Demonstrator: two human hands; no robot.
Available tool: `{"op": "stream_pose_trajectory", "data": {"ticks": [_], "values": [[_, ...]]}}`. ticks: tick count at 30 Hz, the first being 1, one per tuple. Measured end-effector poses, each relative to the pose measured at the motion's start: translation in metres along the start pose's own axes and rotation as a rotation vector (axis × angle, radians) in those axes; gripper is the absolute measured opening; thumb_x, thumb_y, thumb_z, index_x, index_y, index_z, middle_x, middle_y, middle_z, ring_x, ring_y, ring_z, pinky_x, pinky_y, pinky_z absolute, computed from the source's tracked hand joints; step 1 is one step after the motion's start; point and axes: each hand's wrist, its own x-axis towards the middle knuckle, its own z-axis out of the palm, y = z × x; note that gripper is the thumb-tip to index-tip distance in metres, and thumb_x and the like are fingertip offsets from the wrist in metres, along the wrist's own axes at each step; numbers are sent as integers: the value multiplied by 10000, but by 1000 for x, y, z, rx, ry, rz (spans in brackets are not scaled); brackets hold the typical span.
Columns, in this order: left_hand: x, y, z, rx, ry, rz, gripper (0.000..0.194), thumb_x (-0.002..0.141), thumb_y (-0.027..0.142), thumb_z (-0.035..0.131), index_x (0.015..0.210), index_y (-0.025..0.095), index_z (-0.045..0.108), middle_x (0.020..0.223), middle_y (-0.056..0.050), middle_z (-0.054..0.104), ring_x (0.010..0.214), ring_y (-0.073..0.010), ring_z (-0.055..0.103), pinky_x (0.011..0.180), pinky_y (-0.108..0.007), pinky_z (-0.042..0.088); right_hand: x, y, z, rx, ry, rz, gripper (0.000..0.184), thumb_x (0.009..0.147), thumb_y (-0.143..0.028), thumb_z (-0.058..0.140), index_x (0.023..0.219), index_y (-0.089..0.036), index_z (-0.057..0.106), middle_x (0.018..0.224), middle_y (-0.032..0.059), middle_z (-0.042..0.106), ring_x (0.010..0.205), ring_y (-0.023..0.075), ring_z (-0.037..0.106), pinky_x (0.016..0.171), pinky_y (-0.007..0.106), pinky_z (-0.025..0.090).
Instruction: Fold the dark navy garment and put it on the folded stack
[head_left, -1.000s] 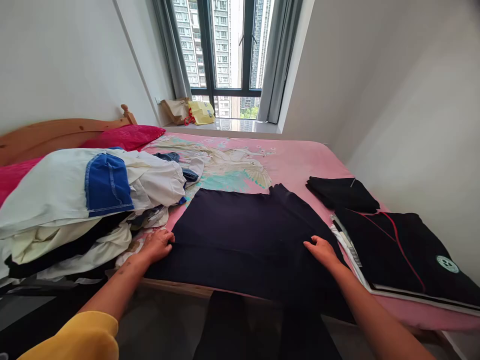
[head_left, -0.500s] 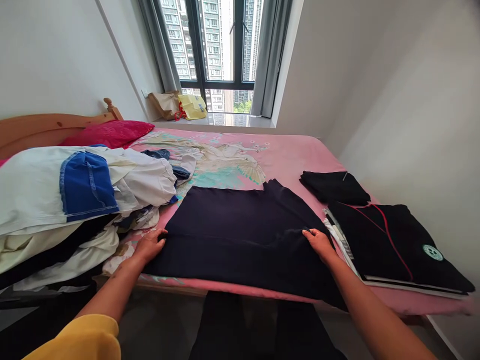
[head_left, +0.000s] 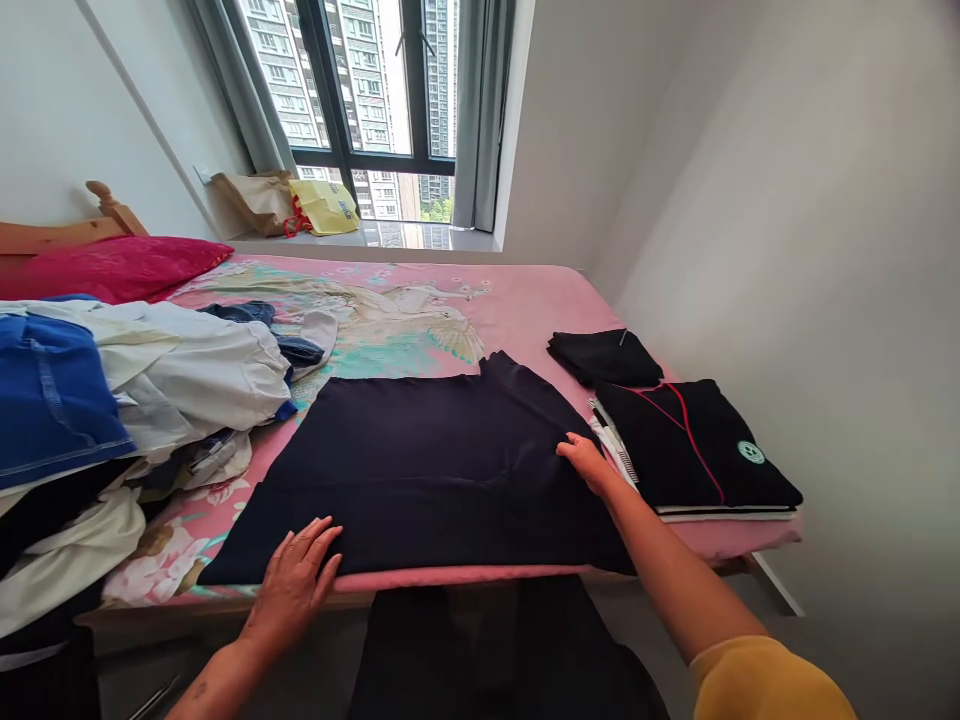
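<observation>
A dark navy garment [head_left: 405, 480] lies spread flat across the near part of the bed, its lower edge at the bed's front edge. My left hand [head_left: 298, 568] rests open on the garment's lower left part, fingers stretched out. Near the garment's right side, my right hand [head_left: 589, 462] has its thumb and fingers closed on the cloth. Just right of that hand sits a stack of folded clothes, topped by a black garment with red piping [head_left: 694, 440] and a round green-white badge. Behind the stack is a smaller folded black garment [head_left: 606, 357].
A loose heap of white, blue and dark clothes [head_left: 202, 365] covers the bed's left side. A red pillow [head_left: 120, 268] lies by the wooden headboard. Pink patterned bedding [head_left: 517, 300] extends toward the windowsill, where a brown paper bag [head_left: 255, 203] and a yellow bag [head_left: 324, 206] stand.
My left hand has left the garment's left edge, moved down toward its lower edge and opened. The garment's lower left corner now lies flatter and farther out. The view has turned right.
</observation>
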Motion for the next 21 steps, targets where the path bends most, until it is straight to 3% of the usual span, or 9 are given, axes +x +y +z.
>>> {"op": "stream_pose_trajectory", "data": {"ticks": [3, 5, 10, 13, 15, 18, 21], "values": [[15, 8, -6, -74, 2, -28, 312, 845, 391, 473, 1080, 242, 615, 1215, -70, 593, 1152, -262, 533, 1011, -473, 377, 4, 2, 4, -11, -26, 23, 170, 571, -279, 592, 703, -172, 589, 598, -14, 578, 532, 125, 504, 526, 234, 386], [35, 28, -14, -180, 1, -30, 290, 840, 419, 487, 1014, 247, 642, 1163, -62, 615, 1119, -254, 551, 978, -434, 415, 5, 2, 7, 5, -22, 4, 151, 586, -272, 556, 702, -178, 571, 584, -33, 555, 511, 105, 474, 514, 221, 373], [111, 125, -19, -519, -182, -37, 311, 888, 422, 406, 1009, 243, 631, 1065, -44, 650, 1035, -202, 573, 940, -365, 420, -1, 1, 7, 40, -9, -49, 135, 620, -267, 482, 721, -190, 527, 557, -57, 503, 483, 90, 418, 484, 206, 346], [163, 183, -2, -637, -322, -133, 298, 863, 405, 438, 1013, 229, 626, 1014, -47, 664, 992, -204, 587, 902, -344, 418, -5, 3, 2, 43, -8, -76, 138, 639, -264, 465, 739, -190, 524, 565, -54, 500, 486, 90, 414, 483, 202, 348], [194, 211, 16, -658, -376, -197, 306, 819, 405, 499, 1026, 215, 622, 933, -53, 676, 898, -206, 614, 814, -328, 441, -6, 3, -1, 43, -13, -89, 149, 652, -258, 454, 757, -188, 532, 586, -44, 519, 498, 95, 433, 490, 203, 363], [228, 232, 40, -670, -429, -248, 346, 695, 319, 635, 1012, 183, 623, 764, -35, 670, 706, -184, 622, 655, -284, 451, -4, 2, -4, 37, -15, -100, 165, 663, -236, 449, 783, -184, 549, 635, -25, 565, 535, 104, 478, 518, 206, 398], [242, 235, 54, -691, -450, -272, 348, 626, 193, 646, 973, 170, 628, 650, 8, 624, 582, -138, 585, 562, -238, 432, 2, 4, -5, 11, -5, -98, 171, 694, -235, 460, 814, -181, 570, 657, -17, 590, 563, 113, 507, 545, 213, 422]]}}
